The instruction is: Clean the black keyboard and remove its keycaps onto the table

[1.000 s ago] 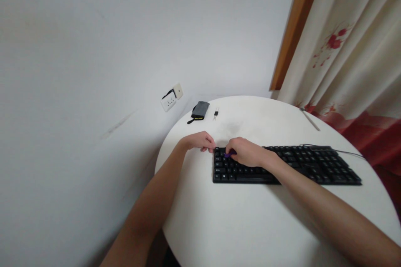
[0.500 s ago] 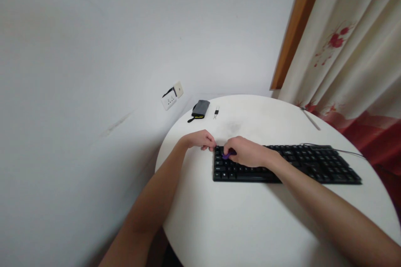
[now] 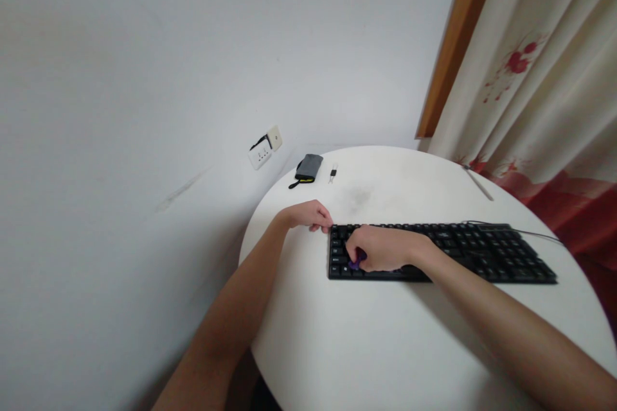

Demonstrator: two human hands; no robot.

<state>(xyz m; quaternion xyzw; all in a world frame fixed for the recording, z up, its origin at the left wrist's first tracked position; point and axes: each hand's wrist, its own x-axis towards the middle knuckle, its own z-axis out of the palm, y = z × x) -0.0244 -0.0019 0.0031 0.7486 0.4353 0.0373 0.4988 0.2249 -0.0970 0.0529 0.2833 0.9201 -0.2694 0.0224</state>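
Bare left arm [image 3: 226, 327] enters at the bottom edge, left of centre, and runs up and right to the left hand [image 3: 308, 214] near mid-frame. That hand is palm down, knuckles up, fingers curled under in a loose fist. Bare right arm [image 3: 511, 334] enters from the lower right corner and runs up and left to the right hand [image 3: 380, 248], just right of and slightly below the left. It is palm down with a flat wrist, fingertips [image 3: 351, 252] pinched together at its left end. The hands are apart.
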